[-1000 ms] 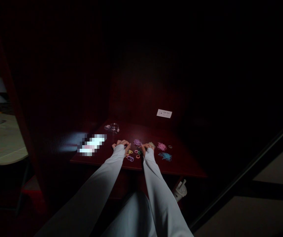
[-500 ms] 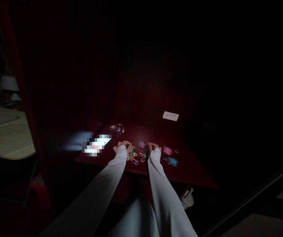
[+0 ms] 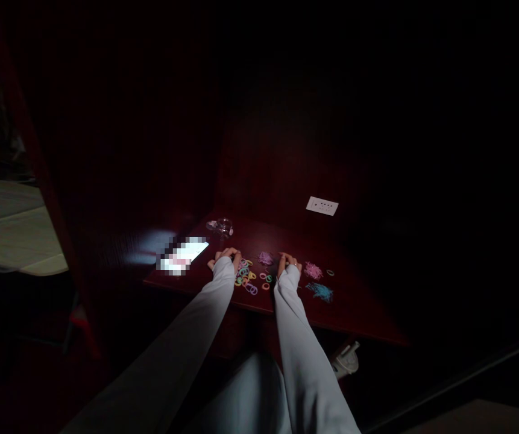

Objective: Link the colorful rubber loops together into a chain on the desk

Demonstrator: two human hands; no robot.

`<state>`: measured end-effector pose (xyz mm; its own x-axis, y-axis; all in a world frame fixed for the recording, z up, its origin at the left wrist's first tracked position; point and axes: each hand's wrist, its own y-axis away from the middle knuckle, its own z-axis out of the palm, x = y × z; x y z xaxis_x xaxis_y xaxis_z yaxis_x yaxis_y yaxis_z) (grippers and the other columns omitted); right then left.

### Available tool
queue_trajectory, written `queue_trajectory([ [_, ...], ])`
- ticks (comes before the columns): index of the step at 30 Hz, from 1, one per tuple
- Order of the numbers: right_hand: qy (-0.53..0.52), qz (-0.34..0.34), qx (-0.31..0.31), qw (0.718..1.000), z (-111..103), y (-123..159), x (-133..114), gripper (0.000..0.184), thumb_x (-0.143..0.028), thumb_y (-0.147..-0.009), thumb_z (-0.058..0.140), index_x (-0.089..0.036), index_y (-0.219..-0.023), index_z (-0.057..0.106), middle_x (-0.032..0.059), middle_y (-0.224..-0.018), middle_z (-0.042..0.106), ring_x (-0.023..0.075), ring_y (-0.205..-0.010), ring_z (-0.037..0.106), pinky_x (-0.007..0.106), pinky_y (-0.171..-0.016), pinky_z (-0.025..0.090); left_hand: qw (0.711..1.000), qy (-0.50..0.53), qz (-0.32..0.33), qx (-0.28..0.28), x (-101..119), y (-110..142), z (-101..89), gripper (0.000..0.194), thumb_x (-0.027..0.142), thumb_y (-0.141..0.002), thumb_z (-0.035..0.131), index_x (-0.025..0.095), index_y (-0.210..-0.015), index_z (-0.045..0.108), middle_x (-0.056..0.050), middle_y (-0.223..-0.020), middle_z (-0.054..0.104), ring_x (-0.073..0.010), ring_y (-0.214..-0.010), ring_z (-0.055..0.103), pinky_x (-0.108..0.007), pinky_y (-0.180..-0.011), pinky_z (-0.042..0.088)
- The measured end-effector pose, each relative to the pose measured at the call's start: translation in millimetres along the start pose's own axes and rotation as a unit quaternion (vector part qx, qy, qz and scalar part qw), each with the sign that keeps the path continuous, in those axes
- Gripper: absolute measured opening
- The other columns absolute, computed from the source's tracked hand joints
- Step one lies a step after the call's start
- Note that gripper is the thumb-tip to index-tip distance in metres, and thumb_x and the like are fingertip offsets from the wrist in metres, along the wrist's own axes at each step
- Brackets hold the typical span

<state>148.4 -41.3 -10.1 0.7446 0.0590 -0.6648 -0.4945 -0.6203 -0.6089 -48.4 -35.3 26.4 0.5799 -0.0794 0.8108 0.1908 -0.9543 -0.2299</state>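
Note:
My left hand [image 3: 227,258] rests at the left edge of a spread of pastel hair ties [image 3: 245,277], its fingers bent and apart, with nothing visible in them. My right hand [image 3: 290,263] is between a purple pile of small thin bands [image 3: 265,258] and a pink pile [image 3: 313,270]. Its fingers are curled together; whatever is in them is hidden or too small to see. A blue pile of bands [image 3: 320,292] lies to its right, closer to me. Loose hair ties [image 3: 265,286] lie between the hands.
A lit phone-like screen [image 3: 185,255], blurred out, lies on the dark red table [image 3: 354,313] at left. A clear container [image 3: 224,226] stands behind it. A single green hair tie [image 3: 330,273] is at right. A socket plate [image 3: 322,206] is on the back wall.
The view has shifted slightly, moving the table's things up and right in the picture. My right hand has drawn slightly away from the purple pile; my left hand stays by the hair ties.

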Motion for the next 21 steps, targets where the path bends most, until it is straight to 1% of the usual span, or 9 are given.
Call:
queue_trajectory([
  [2, -0.002, -0.007, 0.002, 1.0, -7.3, 6.3, -0.1, 0.04, -0.04, -0.098, 0.04, -0.02, -0.103, 0.075, 0.0104, -0.1, 0.072, 0.0242, -0.094, 0.052, 0.035, -0.088, 0.038, 1.0, 0.004, -0.002, 0.003, -0.6, 0.2, -0.6, 0.024, 0.028, -0.1, 0.05, 0.023, -0.083, 0.066, -0.001, -0.105, 0.073, -0.0227, -0.109, 0.058, -0.043, -0.096, 0.029],
  [5, 0.011, -0.033, -0.021, 0.999, -13.3, 18.6, 1.6, 0.03, -0.033, -0.095, 0.046, -0.02, -0.099, 0.073, 0.0101, -0.102, 0.072, 0.0246, -0.097, 0.056, 0.036, -0.091, 0.041, 1.0, 0.004, 0.001, 0.006, -2.1, 0.7, -0.6, 0.026, 0.029, -0.1, 0.048, 0.023, -0.082, 0.065, -0.001, -0.103, 0.073, -0.023, -0.109, 0.057, -0.043, -0.095, 0.029],
  [8, 0.022, -0.047, -0.051, 0.997, -14.0, 30.5, 3.5, 0.022, -0.027, -0.09, 0.049, -0.019, -0.09, 0.07, 0.0098, -0.093, 0.07, 0.0236, -0.088, 0.058, 0.035, -0.086, 0.045, 1.0, 0.002, 0.009, 0.006, -3.6, 1.4, -0.1, 0.026, 0.028, -0.1, 0.047, 0.022, -0.082, 0.064, -0.001, -0.103, 0.074, -0.0228, -0.107, 0.056, -0.044, -0.096, 0.029],
  [11, 0.035, -0.057, -0.066, 0.996, -14.5, 39.8, 1.6, 0.021, -0.025, -0.09, 0.049, -0.018, -0.086, 0.069, 0.0105, -0.09, 0.067, 0.0229, -0.084, 0.059, 0.035, -0.082, 0.047, 1.0, -0.006, 0.015, 0.0, -4.3, 1.6, -0.7, 0.025, 0.028, -0.1, 0.047, 0.023, -0.082, 0.064, -0.001, -0.104, 0.074, -0.0227, -0.107, 0.056, -0.043, -0.096, 0.029],
  [15, 0.067, -0.085, -0.088, 0.99, -19.5, 48.5, -7.4, 0.026, -0.024, -0.095, 0.046, -0.017, -0.097, 0.071, 0.0126, -0.101, 0.066, 0.024, -0.093, 0.059, 0.036, -0.088, 0.047, 0.999, -0.013, 0.022, -0.023, -3.9, 1.4, -3.6, 0.024, 0.027, -0.1, 0.049, 0.023, -0.083, 0.064, -0.003, -0.106, 0.074, -0.0244, -0.109, 0.058, -0.042, -0.094, 0.031],
  [18, 0.073, -0.121, -0.118, 0.983, -23.8, 51.8, -14.9, 0.026, -0.031, -0.096, 0.053, -0.02, -0.106, 0.075, 0.0122, -0.11, 0.065, 0.0263, -0.104, 0.056, 0.037, -0.092, 0.047, 0.999, -0.011, 0.025, -0.024, -2.9, 1.8, -4.8, 0.023, 0.025, -0.1, 0.049, 0.023, -0.083, 0.064, -0.004, -0.108, 0.074, -0.0256, -0.112, 0.059, -0.043, -0.094, 0.031],
  [21, 0.062, -0.154, -0.16, 0.973, -25.0, 51.9, -19.3, 0.024, -0.034, -0.094, 0.059, -0.025, -0.107, 0.077, 0.0092, -0.113, 0.066, 0.0259, -0.108, 0.054, 0.036, -0.095, 0.047, 0.999, -0.01, 0.026, -0.027, -2.1, 2.6, -4.4, 0.023, 0.025, -0.099, 0.048, 0.023, -0.083, 0.064, -0.004, -0.11, 0.075, -0.0247, -0.112, 0.06, -0.042, -0.095, 0.031],
])
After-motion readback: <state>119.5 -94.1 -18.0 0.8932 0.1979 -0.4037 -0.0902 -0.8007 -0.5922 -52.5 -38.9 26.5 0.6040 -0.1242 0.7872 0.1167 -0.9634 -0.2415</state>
